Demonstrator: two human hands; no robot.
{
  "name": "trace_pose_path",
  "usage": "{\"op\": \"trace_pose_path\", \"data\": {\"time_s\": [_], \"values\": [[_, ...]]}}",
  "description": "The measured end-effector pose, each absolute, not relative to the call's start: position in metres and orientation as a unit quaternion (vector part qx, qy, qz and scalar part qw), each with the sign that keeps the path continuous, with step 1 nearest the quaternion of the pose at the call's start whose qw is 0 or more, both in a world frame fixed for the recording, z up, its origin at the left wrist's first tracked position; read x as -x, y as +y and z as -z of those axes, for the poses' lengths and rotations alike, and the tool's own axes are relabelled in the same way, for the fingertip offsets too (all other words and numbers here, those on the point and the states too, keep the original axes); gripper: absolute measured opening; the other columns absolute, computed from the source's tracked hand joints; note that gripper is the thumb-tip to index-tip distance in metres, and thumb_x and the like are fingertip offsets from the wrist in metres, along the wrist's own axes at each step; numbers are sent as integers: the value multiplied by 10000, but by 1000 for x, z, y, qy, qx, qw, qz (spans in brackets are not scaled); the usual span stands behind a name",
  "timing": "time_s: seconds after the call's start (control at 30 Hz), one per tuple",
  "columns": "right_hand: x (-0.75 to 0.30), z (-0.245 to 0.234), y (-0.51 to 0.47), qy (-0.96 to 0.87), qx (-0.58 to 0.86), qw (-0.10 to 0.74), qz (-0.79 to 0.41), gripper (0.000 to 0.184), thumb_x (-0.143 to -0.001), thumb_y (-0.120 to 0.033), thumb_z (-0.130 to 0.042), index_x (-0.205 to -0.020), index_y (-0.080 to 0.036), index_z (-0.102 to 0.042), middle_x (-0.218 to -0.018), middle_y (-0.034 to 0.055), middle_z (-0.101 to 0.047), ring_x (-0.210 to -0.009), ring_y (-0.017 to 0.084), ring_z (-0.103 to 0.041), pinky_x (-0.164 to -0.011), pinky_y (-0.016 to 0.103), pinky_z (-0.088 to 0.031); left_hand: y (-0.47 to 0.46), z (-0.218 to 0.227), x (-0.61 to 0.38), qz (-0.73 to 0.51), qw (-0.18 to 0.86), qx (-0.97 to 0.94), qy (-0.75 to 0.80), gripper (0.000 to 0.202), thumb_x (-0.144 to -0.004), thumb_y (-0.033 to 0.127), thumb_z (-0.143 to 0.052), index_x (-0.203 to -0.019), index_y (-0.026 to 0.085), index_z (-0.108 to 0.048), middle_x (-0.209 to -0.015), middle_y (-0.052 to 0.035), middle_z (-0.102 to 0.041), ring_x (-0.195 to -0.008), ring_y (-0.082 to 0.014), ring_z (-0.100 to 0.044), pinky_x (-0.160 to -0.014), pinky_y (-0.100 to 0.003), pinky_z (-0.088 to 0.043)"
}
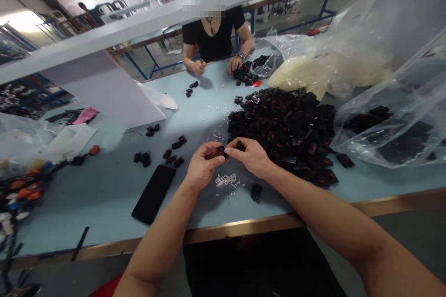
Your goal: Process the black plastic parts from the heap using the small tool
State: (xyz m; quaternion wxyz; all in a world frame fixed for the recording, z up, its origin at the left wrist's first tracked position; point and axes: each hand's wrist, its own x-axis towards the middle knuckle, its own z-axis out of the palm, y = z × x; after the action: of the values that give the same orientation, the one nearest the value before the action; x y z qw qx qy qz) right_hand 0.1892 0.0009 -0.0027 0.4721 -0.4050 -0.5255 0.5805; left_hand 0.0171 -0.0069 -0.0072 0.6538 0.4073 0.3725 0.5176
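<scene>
My left hand [204, 164] is closed on a small black plastic part [221, 151], gripped between thumb and fingers. My right hand [252, 157] meets it from the right, thumb and index finger pinched at the part's edge. A second black piece [240, 145] shows among the right hand's fingers. Whether the right fingertips also hold a tiny white piece is too small to tell. Just below the hands lies a little heap of tiny white pieces [226, 179]. One black part [256, 191] rests on the table under my right wrist.
A large pile of black parts [289, 125] spreads to the right, beside clear plastic bags [390, 120]. A black phone [154, 194] and several loose black parts [174, 153] lie left. Across the table [114, 195] a co-worker [216, 37] handles similar parts. A white panel [108, 86] stands at left.
</scene>
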Motion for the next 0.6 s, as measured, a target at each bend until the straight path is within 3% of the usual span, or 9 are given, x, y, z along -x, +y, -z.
{"op": "trace_pose_path", "data": {"time_s": [0.1,0.23,0.4,0.6], "values": [[-191,2,1,-542,410,463,-569,250,-749,-409,-724,-787,-168,-670,-739,8,-659,-707,143,-574,-706,292,-446,-7,8,-17,-522,645,-416,372,397,-586,163,-891,-931,209,-701,-743,24,-691,-706,-122,-657,-732,-285,-564],[-192,0,2,-533,401,443,-599,304,-703,-447,-757,-748,-168,-648,-679,-19,-608,-618,115,-494,-610,266,-389,-6,12,-14,-517,621,-447,384,398,-577,161,-897,-923,203,-706,-690,44,-655,-637,-81,-598,-638,-206,-495],[-193,1,4,-490,382,414,-665,407,-624,-496,-821,-738,-180,-591,-588,-65,-512,-508,81,-358,-484,241,-255,-5,17,-9,-488,607,-483,399,413,-574,173,-902,-939,199,-710,-739,26,-685,-688,-108,-631,-692,-245,-527],[-195,3,5,-482,376,417,-672,405,-678,-531,-784,-774,-170,-626,-595,-43,-545,-510,82,-362,-486,241,-241,-5,10,-14,-509,649,-428,370,418,-586,208,-903,-948,207,-693,-782,1,-731,-724,-147,-696,-695,-273,-565]]}}
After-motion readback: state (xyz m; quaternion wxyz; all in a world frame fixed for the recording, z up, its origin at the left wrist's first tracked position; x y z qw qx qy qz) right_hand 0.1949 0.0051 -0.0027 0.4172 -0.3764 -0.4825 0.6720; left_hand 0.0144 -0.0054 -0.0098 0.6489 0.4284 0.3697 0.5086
